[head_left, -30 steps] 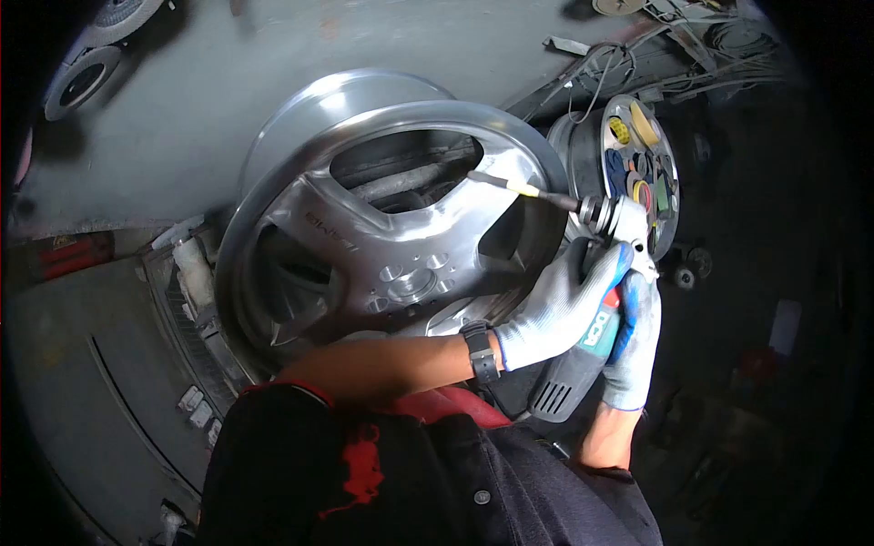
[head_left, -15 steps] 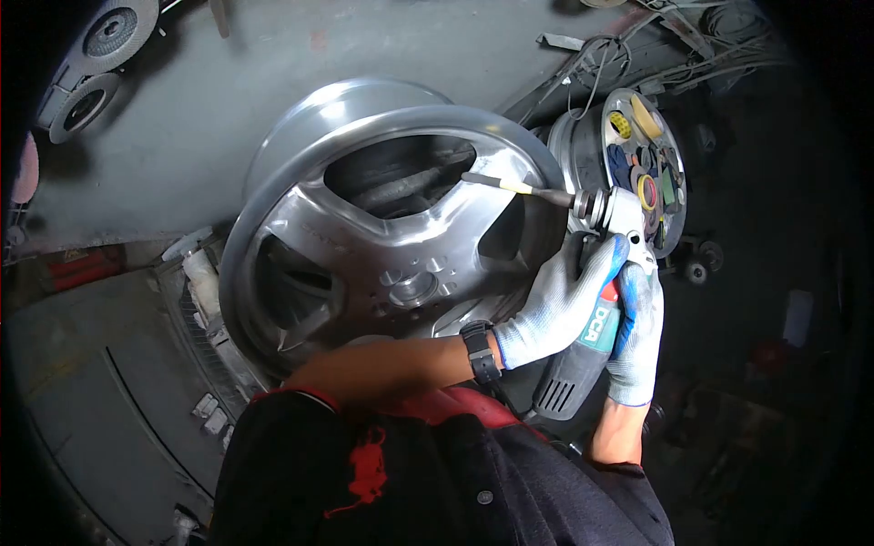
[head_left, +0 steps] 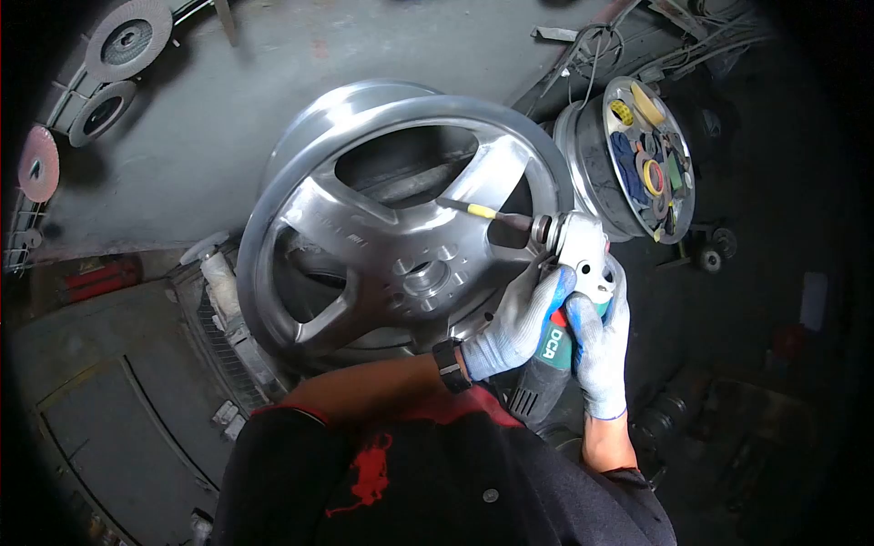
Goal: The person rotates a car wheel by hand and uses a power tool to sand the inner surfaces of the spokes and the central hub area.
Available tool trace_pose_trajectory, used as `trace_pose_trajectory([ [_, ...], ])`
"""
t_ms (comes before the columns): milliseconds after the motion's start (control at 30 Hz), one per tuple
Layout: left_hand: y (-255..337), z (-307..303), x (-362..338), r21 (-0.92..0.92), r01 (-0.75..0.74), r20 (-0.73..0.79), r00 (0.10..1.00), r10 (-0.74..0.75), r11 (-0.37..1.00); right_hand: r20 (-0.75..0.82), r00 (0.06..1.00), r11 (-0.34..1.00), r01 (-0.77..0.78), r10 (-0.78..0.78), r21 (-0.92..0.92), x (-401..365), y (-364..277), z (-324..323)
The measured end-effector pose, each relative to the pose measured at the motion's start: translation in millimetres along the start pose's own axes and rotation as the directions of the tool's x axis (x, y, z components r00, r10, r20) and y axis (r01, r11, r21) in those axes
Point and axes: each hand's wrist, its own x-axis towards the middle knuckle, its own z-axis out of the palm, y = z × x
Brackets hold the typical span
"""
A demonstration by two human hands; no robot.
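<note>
A green and grey angle grinder (head_left: 553, 353) marked DCA has a silver gear head and a long thin attachment (head_left: 481, 210) with a yellow band and dark tip. My left hand (head_left: 519, 328), in a white and blue glove, is closed around the grinder near its head. Gloved likewise, my right hand (head_left: 601, 350) grips it from the other side. The attachment reaches left over a bare-metal alloy wheel (head_left: 350, 226). Its tip lies at the inner end of the upper right spoke, by the window edge; whether it touches cannot be told.
A second wheel (head_left: 594, 187) at the right holds tape rolls (head_left: 654, 177), cloth and abrasive pieces. Flap discs (head_left: 129, 41) and a pink disc (head_left: 38, 164) hang on a rack at upper left. Cables (head_left: 596, 50) hang at upper right.
Both hands and the grinder have moved left and slightly lower. The attachment's tip has shifted along the spoke toward the wheel's hub. The view has also shifted a little.
</note>
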Motion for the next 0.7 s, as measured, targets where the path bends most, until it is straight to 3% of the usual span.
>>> trace_pose_trajectory([
  [100,9.0,-3.2,3.0,0.009,0.058,0.058,0.997,-0.058,0.998,-0.080,0.996,0.991,0.039,-0.029,0.125,-3.0,3.6,7.2],
  [133,6.9,-8.3,9.1,0.005,0.074,0.127,0.989,-0.074,0.997,-0.125,0.991,0.994,0.050,-0.039,0.092,-4.0,5.8,9.2],
  [267,13.0,-12.2,-9.6,0.070,0.093,0.070,0.993,-0.098,0.993,-0.116,0.990,0.996,0.080,-0.085,-0.046,-17.9,16.5,13.1],
  [433,13.6,-5.5,-23.2,0.032,0.080,0.047,0.996,-0.082,0.996,-0.101,0.993,0.985,0.075,-0.059,0.158,-42.3,29.8,10.2],
  [467,18.1,-3.8,-24.4,0.138,0.052,0.104,0.992,-0.067,0.989,-0.058,0.991,0.972,0.128,-0.119,0.197,-44.9,31.8,4.0],
  [500,34.7,3.0,-23.4,0.245,0.013,0.165,0.985,-0.055,0.969,-0.108,0.989,0.986,0.110,-0.097,0.122,-51.2,38.9,-4.6],
  [533,40.5,7.3,-21.6,0.343,-0.104,0.197,0.980,0.036,0.934,0.037,0.950,0.846,0.294,-0.311,-0.445,-52.8,44.0,-18.9],
  [567,49.6,6.8,-18.9,0.442,-0.155,0.285,0.958,0.026,0.884,0.270,0.877,0.382,0.426,-0.398,-0.820,-55.7,46.0,-28.8],
  [600,52.1,3.9,-18.8,0.427,-0.179,0.338,0.941,0.027,0.886,0.163,0.946,0.633,0.309,-0.279,-0.710,-62.0,42.3,-24.1],
  [633,54.4,1.4,-19.6,0.411,-0.203,0.391,0.920,0.029,0.888,0.054,0.971,0.750,0.214,-0.232,-0.626,-64.3,58.0,-22.1],
  [700,61.6,-4.9,-25.7,0.300,0.123,0.298,0.930,-0.216,0.946,0.004,0.930,0.738,0.295,-0.368,-0.607,-60.9,51.7,-4.7],
])
